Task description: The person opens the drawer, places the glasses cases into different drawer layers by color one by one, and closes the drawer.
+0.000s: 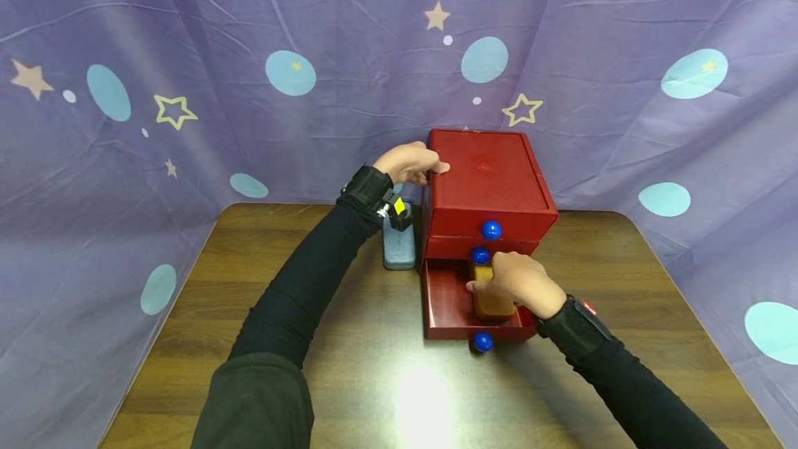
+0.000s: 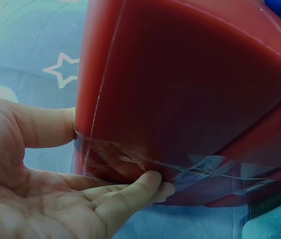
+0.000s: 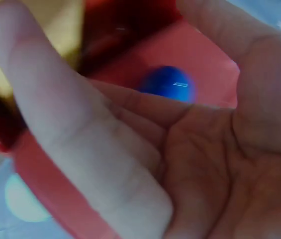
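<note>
A red drawer cabinet point(image 1: 486, 172) with blue knobs stands at the back of the table. My left hand point(image 1: 413, 162) grips its rear left corner. In the left wrist view the thumb lies at the back edge and the fingers point(image 2: 145, 191) press against the taped side. The bottom drawer point(image 1: 445, 303) is pulled out, and a yellow-tan oblong block point(image 1: 492, 305) lies in it. Over this drawer, my right hand point(image 1: 520, 283) is close to the block and the middle knob point(image 1: 480, 256). The right wrist view, blurred, shows one finger extended, others bent, and nothing in the palm.
A light blue flat case point(image 1: 399, 248) lies on the wooden table point(image 1: 349, 380), just left of the cabinet. Behind hangs a purple cloth point(image 1: 374, 40) with stars and dots. The drawer's front knob point(image 1: 483, 342) juts toward me.
</note>
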Demonstrator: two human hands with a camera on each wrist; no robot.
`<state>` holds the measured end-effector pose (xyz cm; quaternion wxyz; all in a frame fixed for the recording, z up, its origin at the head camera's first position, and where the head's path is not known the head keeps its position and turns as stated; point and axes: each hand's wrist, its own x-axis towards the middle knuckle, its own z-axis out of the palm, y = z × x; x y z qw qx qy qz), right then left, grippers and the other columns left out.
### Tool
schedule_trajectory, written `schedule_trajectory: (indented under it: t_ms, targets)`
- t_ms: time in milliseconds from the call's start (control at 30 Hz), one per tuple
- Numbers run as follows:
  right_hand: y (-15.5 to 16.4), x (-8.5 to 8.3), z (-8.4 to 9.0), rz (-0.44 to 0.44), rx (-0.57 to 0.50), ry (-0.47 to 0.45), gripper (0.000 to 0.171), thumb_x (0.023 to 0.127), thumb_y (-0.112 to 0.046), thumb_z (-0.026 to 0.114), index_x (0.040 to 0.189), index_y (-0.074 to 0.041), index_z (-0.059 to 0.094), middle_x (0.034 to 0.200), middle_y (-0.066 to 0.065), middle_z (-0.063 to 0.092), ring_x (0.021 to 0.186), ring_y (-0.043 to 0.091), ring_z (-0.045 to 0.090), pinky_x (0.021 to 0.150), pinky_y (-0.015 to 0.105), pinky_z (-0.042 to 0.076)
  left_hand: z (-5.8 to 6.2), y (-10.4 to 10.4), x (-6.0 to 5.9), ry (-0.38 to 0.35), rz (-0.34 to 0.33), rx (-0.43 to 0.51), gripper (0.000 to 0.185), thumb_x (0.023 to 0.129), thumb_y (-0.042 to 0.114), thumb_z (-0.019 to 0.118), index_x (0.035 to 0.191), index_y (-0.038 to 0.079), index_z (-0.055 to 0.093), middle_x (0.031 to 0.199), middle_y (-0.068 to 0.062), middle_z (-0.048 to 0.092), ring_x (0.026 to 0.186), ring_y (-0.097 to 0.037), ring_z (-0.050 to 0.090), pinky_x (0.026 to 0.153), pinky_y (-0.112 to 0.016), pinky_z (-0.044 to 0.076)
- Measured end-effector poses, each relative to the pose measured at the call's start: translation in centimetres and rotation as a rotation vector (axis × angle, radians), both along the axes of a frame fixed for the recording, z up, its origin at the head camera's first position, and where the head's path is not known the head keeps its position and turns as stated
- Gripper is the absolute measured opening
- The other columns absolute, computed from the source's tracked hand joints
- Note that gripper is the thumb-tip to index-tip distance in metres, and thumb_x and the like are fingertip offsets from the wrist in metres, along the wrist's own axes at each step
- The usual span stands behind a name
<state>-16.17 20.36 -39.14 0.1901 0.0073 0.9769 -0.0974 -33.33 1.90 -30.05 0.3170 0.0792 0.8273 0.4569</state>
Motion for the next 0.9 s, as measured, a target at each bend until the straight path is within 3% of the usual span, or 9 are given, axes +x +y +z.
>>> schedule_trajectory:
  t_ms: [167, 233, 367, 467, 567, 733, 900]
  targets:
    - [-1.4, 1.0, 2.2, 0.065, -0.047, 0.038, 0.057, 0.088, -0.057, 0.072, 0.064, -0.013, 0.046, 0.061, -0.002, 0.036, 0.056, 0.014, 0.040, 0.052, 0.027, 0.028, 0.0, 0.0, 0.0, 0.009, -0.009, 0.000, 0.019, 0.101, 0.021, 0.061, 0.096, 0.007, 0.049, 0.093, -0.004, 0.046, 0.077, -0.017, 0.049, 0.074, -0.025, 0.046]
    - [-2.1, 1.4, 2.9, 0.090, -0.083, 0.070, 0.054, 0.089, -0.055, 0.072, 0.064, -0.011, 0.052, 0.060, -0.002, 0.036, 0.056, 0.014, 0.039, 0.052, 0.026, 0.027, 0.1, 0.0, 0.0, 0.007, -0.010, 0.003, 0.019, 0.101, 0.021, 0.061, 0.095, 0.007, 0.049, 0.092, -0.003, 0.046, 0.077, -0.016, 0.049, 0.075, -0.026, 0.047]
    - [-3.7, 2.0, 3.9, 0.143, -0.184, 0.185, 0.043, 0.090, -0.047, 0.074, 0.084, -0.005, 0.073, 0.065, -0.001, 0.058, 0.059, 0.014, 0.050, 0.053, 0.027, 0.039, 0.2, -0.1, 0.1, 0.002, -0.005, 0.014, 0.018, 0.101, 0.021, 0.060, 0.098, 0.006, 0.050, 0.096, -0.004, 0.048, 0.083, -0.017, 0.052, 0.093, -0.032, 0.051]
    - [-4.9, 2.2, 4.0, 0.176, -0.259, 0.273, 0.041, 0.091, -0.043, 0.075, 0.100, -0.002, 0.077, 0.079, 0.003, 0.073, 0.064, 0.013, 0.060, 0.058, 0.029, 0.050, 0.2, -0.2, 0.2, 0.002, 0.000, 0.026, 0.018, 0.101, 0.019, 0.060, 0.101, 0.004, 0.050, 0.099, -0.004, 0.049, 0.087, -0.018, 0.052, 0.106, -0.037, 0.049]
    - [-6.1, 2.1, 3.6, 0.187, -0.331, 0.314, 0.035, 0.091, -0.039, 0.075, 0.099, -0.005, 0.077, 0.079, 0.003, 0.073, 0.063, 0.012, 0.060, 0.059, 0.028, 0.052, 0.1, -0.2, 0.2, 0.005, 0.002, 0.026, 0.019, 0.100, 0.019, 0.061, 0.102, 0.004, 0.050, 0.098, -0.005, 0.049, 0.087, -0.019, 0.053, 0.109, -0.039, 0.047]
    - [-8.4, 1.8, 2.6, 0.205, -0.457, 0.295, 0.025, 0.092, -0.030, 0.076, 0.096, -0.005, 0.076, 0.074, 0.000, 0.068, 0.062, 0.009, 0.058, 0.057, 0.024, 0.049, -0.1, -0.1, 0.3, 0.014, -0.008, 0.012, 0.020, 0.100, 0.020, 0.061, 0.104, 0.003, 0.052, 0.097, -0.005, 0.049, 0.083, -0.019, 0.052, 0.097, -0.035, 0.049]
    - [-10.4, 0.9, 1.6, 0.196, -0.477, 0.294, 0.030, 0.091, -0.028, 0.076, 0.107, -0.002, 0.075, 0.080, 0.002, 0.072, 0.065, 0.007, 0.060, 0.059, 0.022, 0.049, 0.0, 0.0, 0.3, 0.010, -0.007, 0.004, 0.022, 0.101, 0.021, 0.061, 0.109, 0.002, 0.052, 0.096, -0.004, 0.050, 0.082, -0.019, 0.052, 0.082, -0.029, 0.047]
